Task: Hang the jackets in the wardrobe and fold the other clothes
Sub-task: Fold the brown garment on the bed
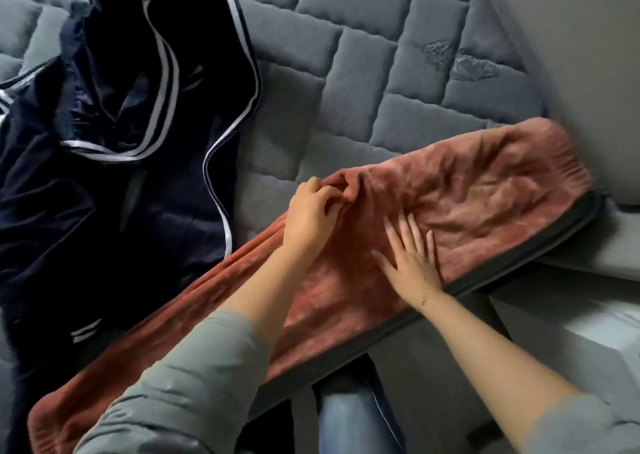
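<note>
The pink fleece trousers point(450, 204) lay stretched along the near edge of the grey quilted mattress point(363, 72), running from about 8 o'clock in the view up to 3 o'clock, with the gathered elastic waistband at the 3 o'clock end (the fabric there was rumpled). The left hand point(311, 214) sat near the middle of the garment, its fingers curled and pinching a raised fold of the fleece. Just beside it, toward 4 o'clock, the right hand point(412, 256) lay flat on the cloth with straight fingers spread apart, pressing down. Both forearms came in from 6 o'clock, in grey-green sleeves point(194, 384) pushed up. A dark navy jacket point(104, 176) with white stripes was spread loosely on the mattress at 10 o'clock, its lower edge touching the trousers. Blue jeans point(353, 415) on the person's leg showed at 6 o'clock.
</note>
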A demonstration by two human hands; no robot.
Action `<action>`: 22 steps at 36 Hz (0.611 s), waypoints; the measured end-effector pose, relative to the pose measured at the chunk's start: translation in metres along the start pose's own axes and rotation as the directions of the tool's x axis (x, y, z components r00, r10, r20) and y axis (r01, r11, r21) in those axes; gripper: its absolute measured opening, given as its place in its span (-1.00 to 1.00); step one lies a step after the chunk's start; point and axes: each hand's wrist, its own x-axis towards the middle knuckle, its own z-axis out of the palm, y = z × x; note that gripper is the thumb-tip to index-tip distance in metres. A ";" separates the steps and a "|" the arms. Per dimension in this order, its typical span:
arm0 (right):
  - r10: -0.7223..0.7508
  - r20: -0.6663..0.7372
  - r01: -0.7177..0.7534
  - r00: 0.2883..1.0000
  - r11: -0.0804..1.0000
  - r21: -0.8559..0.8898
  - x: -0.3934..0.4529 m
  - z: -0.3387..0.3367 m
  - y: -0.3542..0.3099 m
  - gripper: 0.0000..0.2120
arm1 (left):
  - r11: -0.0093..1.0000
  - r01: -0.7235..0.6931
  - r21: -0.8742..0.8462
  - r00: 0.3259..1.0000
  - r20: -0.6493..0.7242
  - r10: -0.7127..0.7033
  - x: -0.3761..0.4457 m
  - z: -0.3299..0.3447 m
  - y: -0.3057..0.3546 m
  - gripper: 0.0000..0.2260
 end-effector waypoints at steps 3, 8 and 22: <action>-0.009 0.014 0.009 1.000 1.000 -0.009 0.003 0.004 0.005 -0.35 | 0.991 0.128 -0.042 0.990 0.061 -0.125 0.007 0.006 0.002 -0.87; 0.035 -0.134 -0.036 0.990 0.999 -0.002 0.004 0.007 -0.002 -0.37 | 0.748 0.483 -0.455 0.872 0.328 -0.363 0.026 -0.004 0.010 -0.84; 0.030 -0.281 -0.025 0.959 0.999 0.021 0.018 0.026 -0.001 -0.42 | 0.825 0.330 -0.459 0.944 0.172 -0.282 0.076 -0.002 -0.018 -0.68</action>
